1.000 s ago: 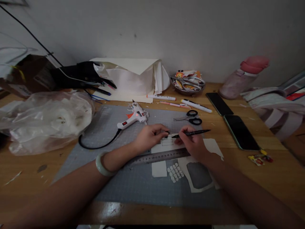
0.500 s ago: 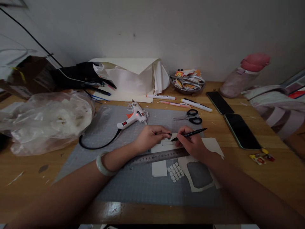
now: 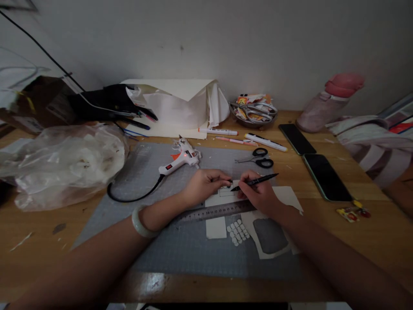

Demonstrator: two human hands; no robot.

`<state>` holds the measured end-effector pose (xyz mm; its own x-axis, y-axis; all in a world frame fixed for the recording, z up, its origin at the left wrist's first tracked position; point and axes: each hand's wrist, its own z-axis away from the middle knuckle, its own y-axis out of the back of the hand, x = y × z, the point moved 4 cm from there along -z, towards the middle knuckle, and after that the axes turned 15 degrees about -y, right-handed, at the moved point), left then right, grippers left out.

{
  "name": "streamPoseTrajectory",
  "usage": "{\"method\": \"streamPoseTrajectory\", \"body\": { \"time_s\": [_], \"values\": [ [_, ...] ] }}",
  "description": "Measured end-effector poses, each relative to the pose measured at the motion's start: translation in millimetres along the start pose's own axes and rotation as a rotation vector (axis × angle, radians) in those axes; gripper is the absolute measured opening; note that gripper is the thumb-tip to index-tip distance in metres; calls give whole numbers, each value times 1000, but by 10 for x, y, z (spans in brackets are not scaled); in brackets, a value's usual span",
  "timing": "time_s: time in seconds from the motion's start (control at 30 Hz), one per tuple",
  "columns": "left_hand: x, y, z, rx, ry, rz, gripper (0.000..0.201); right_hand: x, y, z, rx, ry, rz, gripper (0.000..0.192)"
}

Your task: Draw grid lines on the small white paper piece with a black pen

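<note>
My right hand (image 3: 260, 196) grips a black pen (image 3: 256, 181) with its tip down on a small white paper piece (image 3: 222, 196) marked with a drawn grid. My left hand (image 3: 203, 186) pinches and steadies the far edge of that paper, fingers curled. A steel ruler (image 3: 216, 212) lies across the paper just below both hands. Below the ruler sit a small white square (image 3: 215, 228), a cluster of several tiny white cut pieces (image 3: 238, 232) and a white sheet with a cut-out hole (image 3: 269, 237). All rest on a grey cutting mat (image 3: 180, 245).
A white glue gun (image 3: 180, 160) with a black cord lies left of the hands. Black scissors (image 3: 260, 158), markers (image 3: 265, 143), two phones (image 3: 325, 177) and a pink bottle (image 3: 329, 105) are on the right. A plastic bag (image 3: 61, 163) fills the left side. A bowl of scissors (image 3: 253, 113) stands at the back.
The pen has shifted slightly left, its tip moving along the grid on the paper. My left hand has stayed in place.
</note>
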<state>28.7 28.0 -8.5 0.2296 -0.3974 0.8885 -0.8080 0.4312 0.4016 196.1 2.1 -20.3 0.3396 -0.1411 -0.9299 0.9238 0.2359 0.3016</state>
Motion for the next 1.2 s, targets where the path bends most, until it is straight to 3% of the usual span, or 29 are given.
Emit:
{"method": "streamPoseTrajectory", "body": {
  "time_s": [0.4, 0.93, 1.2],
  "values": [
    [-1, 1, -18, 19, 35, 40, 10, -16, -8, 4, -8, 34, 41, 15],
    [-73, -58, 4, -81, -97, -70, 24, -26, -5, 16, -17, 43, 49, 15],
    [-14, 1, -7, -20, -56, -143, 19, -58, -14, 31, -31, 52, 43, 13]
  ]
}}
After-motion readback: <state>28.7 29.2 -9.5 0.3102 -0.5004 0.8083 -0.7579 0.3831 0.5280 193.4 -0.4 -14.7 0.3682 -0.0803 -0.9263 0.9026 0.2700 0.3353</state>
